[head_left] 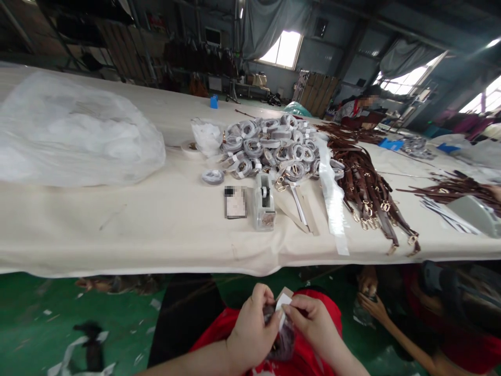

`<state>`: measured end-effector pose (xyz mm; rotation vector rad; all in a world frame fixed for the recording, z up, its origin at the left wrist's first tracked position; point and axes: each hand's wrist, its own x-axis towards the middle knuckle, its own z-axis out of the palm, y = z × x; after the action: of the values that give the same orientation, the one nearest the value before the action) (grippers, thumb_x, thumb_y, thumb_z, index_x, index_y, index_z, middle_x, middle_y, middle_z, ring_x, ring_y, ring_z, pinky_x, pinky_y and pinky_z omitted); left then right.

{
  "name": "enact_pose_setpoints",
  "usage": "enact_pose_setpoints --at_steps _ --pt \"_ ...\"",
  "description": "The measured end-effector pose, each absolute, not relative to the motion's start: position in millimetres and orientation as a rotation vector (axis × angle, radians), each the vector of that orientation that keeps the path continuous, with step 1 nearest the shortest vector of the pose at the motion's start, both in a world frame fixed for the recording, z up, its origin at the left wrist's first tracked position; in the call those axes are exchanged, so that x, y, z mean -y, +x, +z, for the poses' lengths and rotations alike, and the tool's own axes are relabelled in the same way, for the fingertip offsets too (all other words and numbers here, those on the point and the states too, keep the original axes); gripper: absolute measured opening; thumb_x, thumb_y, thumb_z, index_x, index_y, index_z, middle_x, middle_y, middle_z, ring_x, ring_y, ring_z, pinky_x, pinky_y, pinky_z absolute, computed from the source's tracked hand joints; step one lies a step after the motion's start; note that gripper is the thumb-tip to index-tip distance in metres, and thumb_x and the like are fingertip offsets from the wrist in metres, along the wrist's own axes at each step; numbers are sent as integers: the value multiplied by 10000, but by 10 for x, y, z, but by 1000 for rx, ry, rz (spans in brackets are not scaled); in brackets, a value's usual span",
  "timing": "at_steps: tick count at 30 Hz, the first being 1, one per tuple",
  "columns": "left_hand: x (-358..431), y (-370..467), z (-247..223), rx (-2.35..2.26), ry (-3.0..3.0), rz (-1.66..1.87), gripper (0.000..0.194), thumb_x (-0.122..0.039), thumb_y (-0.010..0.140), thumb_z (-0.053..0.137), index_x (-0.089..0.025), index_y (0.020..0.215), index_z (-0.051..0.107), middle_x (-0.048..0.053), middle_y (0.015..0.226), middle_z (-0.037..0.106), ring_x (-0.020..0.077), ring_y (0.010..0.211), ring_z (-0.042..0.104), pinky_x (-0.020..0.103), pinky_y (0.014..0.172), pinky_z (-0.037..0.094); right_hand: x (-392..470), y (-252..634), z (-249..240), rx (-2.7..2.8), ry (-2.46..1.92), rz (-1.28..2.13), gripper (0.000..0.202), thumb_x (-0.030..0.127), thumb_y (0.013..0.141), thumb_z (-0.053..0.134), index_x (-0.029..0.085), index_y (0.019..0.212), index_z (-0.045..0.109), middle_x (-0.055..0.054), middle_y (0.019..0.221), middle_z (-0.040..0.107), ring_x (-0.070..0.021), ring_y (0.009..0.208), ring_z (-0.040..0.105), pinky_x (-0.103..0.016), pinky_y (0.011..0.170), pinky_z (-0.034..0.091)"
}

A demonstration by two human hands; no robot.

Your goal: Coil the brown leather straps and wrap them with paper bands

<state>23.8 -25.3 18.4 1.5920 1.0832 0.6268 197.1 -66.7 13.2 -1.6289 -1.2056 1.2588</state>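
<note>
Low over my lap, in front of the table edge, I hold a dark brown coiled strap in clear plastic (285, 342) with a small white paper strip (282, 305) at its top. My left hand (254, 326) is closed on the wrapped strap, its thumb against the paper strip. The fingers of my right hand (313, 318) pinch the other side of the paper strip. Ahead on the table stand a tape dispenser (264, 201) and a heap of wrapped coiled straps (270, 143).
Loose brown straps with gold buckles (366, 188) and a white plastic strip (332, 198) lie to the right. A big plastic bag (82, 136) covers the table's left. A co-worker's hands (370, 297) are low at the right; another person (352, 109) sits beyond.
</note>
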Motion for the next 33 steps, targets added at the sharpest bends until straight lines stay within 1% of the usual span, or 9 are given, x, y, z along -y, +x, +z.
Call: enact_pose_setpoints --at_steps 8,14,19,22,24,25,27,30,33 --pt "234 228 271 -1031 1633 554 179 -132 808 533 -225 925 434 18 877 578 183 817 587 308 763 457 619 2002 71 1031 -1607 1449 373 509 706 784 136 701 765 -33 648 698 -147 569 562 -242 553 408" --pt "227 205 256 -992 1650 525 199 -118 798 534 -226 942 449 24 900 602 188 841 597 313 786 459 559 2033 149 1125 -1626 1460 262 385 736 756 129 684 732 -30 672 701 -159 605 584 -258 598 430" --pt "255 192 323 -960 1709 475 279 -77 763 523 -229 986 455 29 933 616 203 885 605 327 818 448 501 2047 298 1240 -1689 1540 133 264 761 701 143 721 663 14 660 644 -131 594 547 -223 559 397" --pt "254 209 306 -936 1689 489 360 -44 720 522 -225 1026 470 18 926 621 198 870 603 319 814 440 480 2024 421 1498 -1815 1321 58 157 754 648 163 706 615 32 645 603 -131 608 539 -216 548 383" --pt "229 215 246 -956 1593 525 383 -47 708 527 -217 1049 487 4 883 617 192 842 597 314 805 441 493 1985 518 1722 -1804 1101 93 110 765 605 174 698 613 21 677 611 -143 648 567 -229 590 423" --pt "209 211 207 -971 1518 540 367 -55 705 533 -211 1036 508 1 866 615 191 835 594 312 806 442 514 1961 557 1827 -1752 1043 104 97 777 587 181 740 636 7 731 637 -153 694 596 -238 635 459" --pt "163 181 133 -992 1371 544 268 -85 714 539 -201 954 566 4 840 617 190 828 587 307 802 445 583 1911 585 1996 -1625 1010 237 78 800 555 202 958 682 -36 927 693 -180 852 653 -264 769 525" --pt "101 92 69 -989 1191 478 149 -145 731 524 -198 841 611 1 784 626 177 775 582 284 732 453 725 1847 463 2178 -1538 856 559 57 797 530 202 1336 555 -114 1251 652 -234 1119 634 -342 972 531" --pt "59 4 65 -966 1014 394 163 -258 772 500 -191 861 619 -11 741 616 163 716 587 269 673 452 817 1812 267 2277 -1515 619 604 60 805 508 168 1400 507 -147 1322 627 -263 1167 624 -391 1009 533"
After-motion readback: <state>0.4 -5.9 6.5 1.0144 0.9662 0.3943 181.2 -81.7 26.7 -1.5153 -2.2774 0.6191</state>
